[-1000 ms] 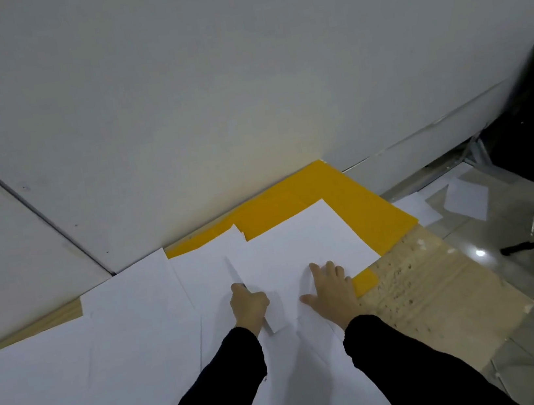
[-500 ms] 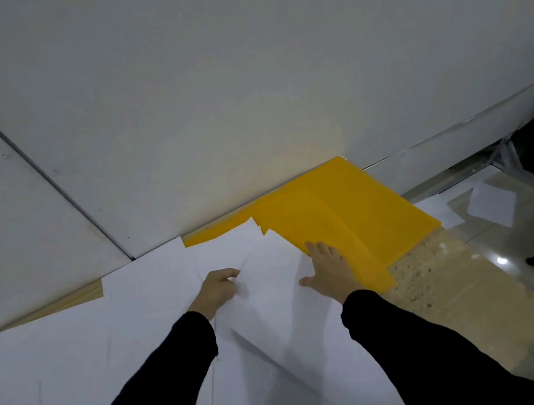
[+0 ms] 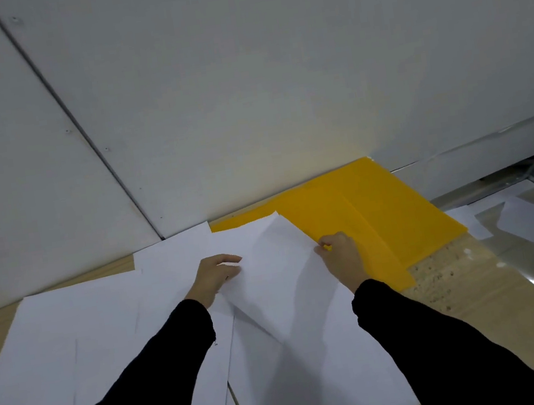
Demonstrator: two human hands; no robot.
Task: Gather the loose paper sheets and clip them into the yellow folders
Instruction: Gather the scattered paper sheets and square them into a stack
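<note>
Both hands work on one white sheet [image 3: 280, 279], raised a little off the pile and turned at an angle to the papers beneath it. The right hand [image 3: 340, 257] has its grip closed on the sheet's right edge, fingers curled and pinching it just where it overlaps the yellow folders [image 3: 381, 220]. The left hand [image 3: 215, 274] grips the opposite edge between thumb and fingers. Held at two sides like this, the sheet probably stays taut enough to be swung round and squared without creasing.

The folders lie flat on the wooden table [image 3: 441, 284], pushed against the wall [image 3: 242, 85], one overlapping the other, their near left part covered by paper. Many more loose sheets [image 3: 88, 330] spread across the table to the left and toward the person, overlapping untidily; a few stray sheets [image 3: 524, 222] lie on the floor at the right, well apart from the rest.

The gathering looks barely begun: nothing is clipped in, and no clip can be made out on the folders
</note>
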